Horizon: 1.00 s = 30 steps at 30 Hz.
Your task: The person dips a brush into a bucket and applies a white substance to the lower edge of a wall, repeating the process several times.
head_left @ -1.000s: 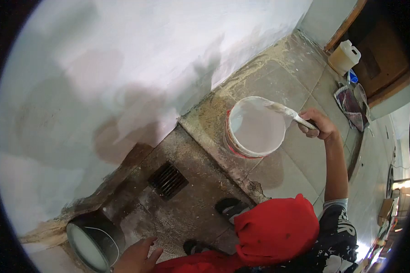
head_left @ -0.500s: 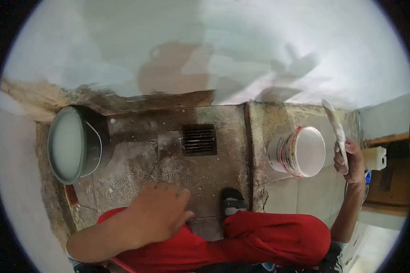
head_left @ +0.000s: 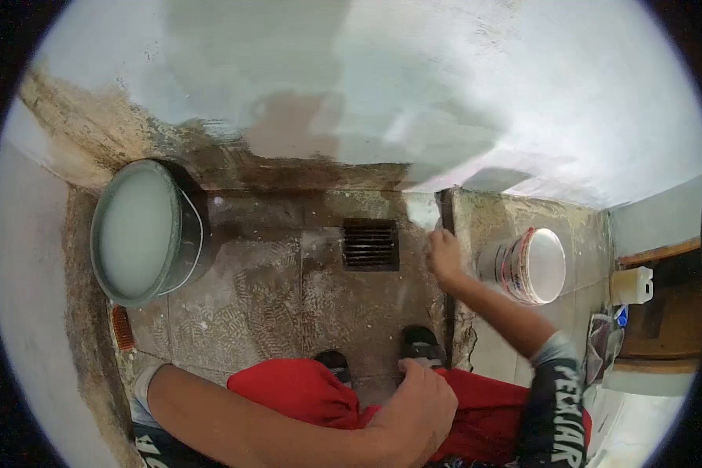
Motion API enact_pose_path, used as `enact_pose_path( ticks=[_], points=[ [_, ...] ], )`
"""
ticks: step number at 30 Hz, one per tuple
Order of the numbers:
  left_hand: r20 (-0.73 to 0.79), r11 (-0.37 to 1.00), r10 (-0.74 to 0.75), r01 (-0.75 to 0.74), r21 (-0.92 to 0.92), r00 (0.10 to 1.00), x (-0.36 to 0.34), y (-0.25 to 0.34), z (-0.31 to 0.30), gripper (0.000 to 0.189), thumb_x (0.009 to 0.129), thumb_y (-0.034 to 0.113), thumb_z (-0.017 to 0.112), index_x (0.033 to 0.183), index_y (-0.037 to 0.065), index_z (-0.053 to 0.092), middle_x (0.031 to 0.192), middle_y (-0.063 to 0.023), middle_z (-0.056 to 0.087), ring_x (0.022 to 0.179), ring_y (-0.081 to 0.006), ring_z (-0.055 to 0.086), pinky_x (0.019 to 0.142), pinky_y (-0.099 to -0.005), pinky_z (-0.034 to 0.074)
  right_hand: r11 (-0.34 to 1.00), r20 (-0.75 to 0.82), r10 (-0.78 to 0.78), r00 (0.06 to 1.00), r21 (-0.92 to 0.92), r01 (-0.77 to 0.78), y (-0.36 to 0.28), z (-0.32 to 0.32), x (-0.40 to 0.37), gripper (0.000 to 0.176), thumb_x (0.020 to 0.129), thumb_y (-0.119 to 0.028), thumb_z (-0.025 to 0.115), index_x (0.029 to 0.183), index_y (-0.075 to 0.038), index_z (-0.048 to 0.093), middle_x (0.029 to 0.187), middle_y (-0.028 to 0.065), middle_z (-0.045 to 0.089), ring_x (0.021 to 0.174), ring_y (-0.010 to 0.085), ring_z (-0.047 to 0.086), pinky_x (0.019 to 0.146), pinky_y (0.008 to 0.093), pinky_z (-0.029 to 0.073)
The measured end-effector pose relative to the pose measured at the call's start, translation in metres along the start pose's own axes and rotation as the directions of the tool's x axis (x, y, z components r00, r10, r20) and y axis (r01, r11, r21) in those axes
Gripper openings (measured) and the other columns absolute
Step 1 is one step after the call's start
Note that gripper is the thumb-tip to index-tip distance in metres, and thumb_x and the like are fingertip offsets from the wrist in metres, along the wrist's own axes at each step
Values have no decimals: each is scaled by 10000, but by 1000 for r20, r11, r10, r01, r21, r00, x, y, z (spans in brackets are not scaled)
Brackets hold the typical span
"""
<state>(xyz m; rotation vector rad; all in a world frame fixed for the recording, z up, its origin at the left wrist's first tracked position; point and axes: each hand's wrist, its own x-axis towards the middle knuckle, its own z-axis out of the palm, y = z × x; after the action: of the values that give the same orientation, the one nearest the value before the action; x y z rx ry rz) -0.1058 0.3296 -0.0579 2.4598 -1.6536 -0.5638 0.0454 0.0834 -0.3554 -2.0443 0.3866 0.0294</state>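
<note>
My right hand [head_left: 444, 260] is closed around a whitish, paint-coated brush [head_left: 423, 210], blurred by motion, near the foot of the wall and just right of the floor drain. My left hand [head_left: 423, 405] rests by my red-trousered knee. It holds nothing I can see, and its fingertips are partly hidden. To the right of my right hand, a white bucket [head_left: 544, 265] lies tilted towards me, pale inside. Over at the left, a dark bucket [head_left: 136, 234] with a wire handle holds a cloudy whitish liquid.
The wall [head_left: 413, 86] ahead has pale wet-looking patches and a stained, flaking lower edge. A metal floor drain [head_left: 370, 245] sits in the brown tiles. A raised step edge [head_left: 450, 288] runs beside my right foot. A yellowish jug [head_left: 632, 285] stands far right.
My right hand has swung left with the brush, from beyond the white bucket to near the drain. My left hand has shifted right, across my lap. The view has moved slightly.
</note>
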Motion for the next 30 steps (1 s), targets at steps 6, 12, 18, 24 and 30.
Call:
enact_pose_path(
  ticks=[6,12,18,24,30],
  points=[
    [101,998,49,-52,29,994,-24,-14,-15,515,970,344,585,1407,78,526,1225,-237,628,1181,-370,593,1013,-411,452,938,-35,213,976,288,-194,4,81,-1,243,972,-255,506,921,-25,566,666,42,529,486,142,486,421,316,374],
    [76,995,-61,66,-69,995,-32,-28,9,453,939,344,557,1211,-19,576,967,-169,655,882,-298,641,747,-408,481,928,-80,126,989,361,-89,17,106,16,232,988,-231,528,879,-26,541,636,31,508,452,119,452,406,301,351],
    [274,948,-160,225,-225,948,-46,-23,-3,556,919,336,639,1399,78,528,1186,-246,626,1161,-360,597,1012,-425,444,957,-182,153,971,274,-99,7,111,13,331,953,-246,544,820,50,610,661,130,610,627,243,593,630,417,452],
    [107,991,-80,91,-100,991,-45,-27,2,472,952,383,555,1212,-11,567,944,-160,649,863,-293,640,741,-402,488,956,-157,181,971,259,-136,5,109,11,305,951,-226,557,826,47,614,657,126,617,596,229,588,614,405,455],
    [43,988,-75,80,-132,996,-48,-28,8,480,966,403,552,1202,-14,564,943,-161,649,854,-302,639,754,-409,503,898,-51,230,972,395,-192,-8,102,8,302,959,-224,557,833,43,624,646,104,615,553,190,577,544,394,446]
  ],
)
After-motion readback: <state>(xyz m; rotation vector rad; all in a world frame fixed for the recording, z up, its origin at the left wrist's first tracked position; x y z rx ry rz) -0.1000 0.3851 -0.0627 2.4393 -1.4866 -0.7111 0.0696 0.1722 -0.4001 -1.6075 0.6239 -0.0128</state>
